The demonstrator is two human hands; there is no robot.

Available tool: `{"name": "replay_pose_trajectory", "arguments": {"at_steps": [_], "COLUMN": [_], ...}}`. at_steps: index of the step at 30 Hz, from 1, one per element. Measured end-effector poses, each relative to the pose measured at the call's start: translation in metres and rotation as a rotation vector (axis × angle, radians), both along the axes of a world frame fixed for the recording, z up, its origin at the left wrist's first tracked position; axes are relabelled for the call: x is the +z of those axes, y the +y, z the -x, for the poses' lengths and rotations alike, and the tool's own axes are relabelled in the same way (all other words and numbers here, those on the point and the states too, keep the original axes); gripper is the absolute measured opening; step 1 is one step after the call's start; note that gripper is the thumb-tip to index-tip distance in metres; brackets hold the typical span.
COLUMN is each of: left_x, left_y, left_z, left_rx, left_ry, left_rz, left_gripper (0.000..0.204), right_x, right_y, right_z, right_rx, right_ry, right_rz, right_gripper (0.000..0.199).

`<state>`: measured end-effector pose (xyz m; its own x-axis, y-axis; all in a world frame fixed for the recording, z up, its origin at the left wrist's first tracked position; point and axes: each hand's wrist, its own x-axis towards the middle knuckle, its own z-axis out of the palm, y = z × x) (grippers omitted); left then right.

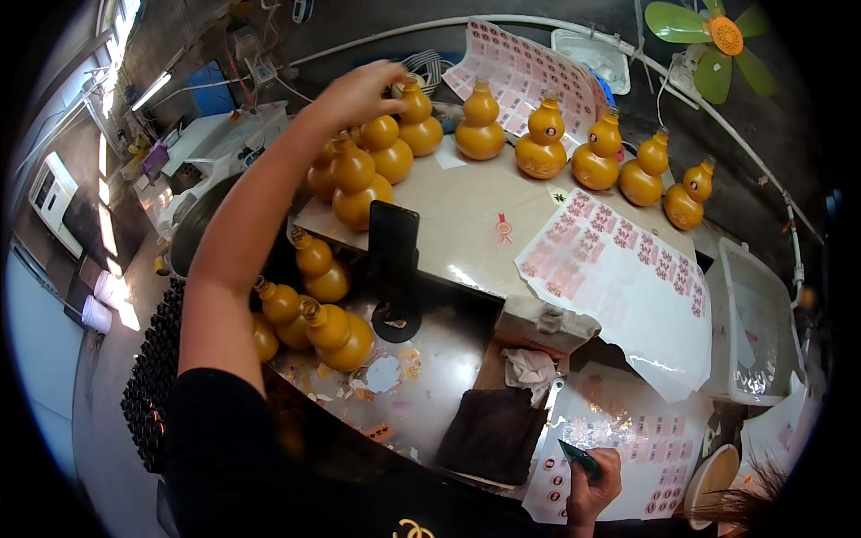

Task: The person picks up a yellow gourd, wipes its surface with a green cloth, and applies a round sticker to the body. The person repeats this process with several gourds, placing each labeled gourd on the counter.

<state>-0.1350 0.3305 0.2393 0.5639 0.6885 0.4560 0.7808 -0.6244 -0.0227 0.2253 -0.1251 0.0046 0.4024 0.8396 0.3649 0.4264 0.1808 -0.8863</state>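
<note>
While left hand (359, 93) meets gourd bottle (420, 134) beyond phone (393, 244), grip unclear, right hand (595, 481) clamps green tool (582, 459); gourd likely slick, stiff: waist's best hold.

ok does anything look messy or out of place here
Yes: paper-like scraps lie strewn over the metal surface beside some gourd-shaped bottles, and a small red decal sits alone on the beige tabletop, apart from the sticker sheets. Nothing looks spilled or broken.
</note>
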Motion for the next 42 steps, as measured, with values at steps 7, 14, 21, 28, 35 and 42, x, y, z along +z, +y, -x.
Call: {"name": "replay_pose_trajectory", "arguments": {"at_steps": [7,14,21,28,35,42], "left_x": [-0.018,-0.012,0.048,0.033,-0.053,-0.07], "left_y": [-0.07,-0.066,-0.118,-0.165,-0.169,-0.175], "left_z": [0.064,0.09,0.18,0.258,0.311,0.319], "left_rx": [0.179,0.193,0.078,0.216,0.361,0.393], "left_ry": [-0.249,-0.02,-0.207,-0.135,0.18,0.371], "left_rz": [0.188,0.319,0.004,-0.049,-0.046,0.129], "left_gripper": [0.03,0.022,0.018,0.016,0.015,0.017], "right_x": [0.007,0.014,0.006,0.009,0.006,0.004], "right_y": [0.005,-0.013,-0.028,-0.009,-0.011,-0.015], "right_z": [0.024,0.036,0.045,0.064,0.066,0.068], "right_rx": [0.107,0.106,0.094,0.212,0.232,0.199], "right_ry": [0.089,-0.129,-0.006,0.03,0.031,0.028], "right_rz": [0.02,-0.083,-0.031,-0.031,-0.013,0.007], "right_gripper": [0.02,0.02,0.019,0.018,0.017,0.017]}}
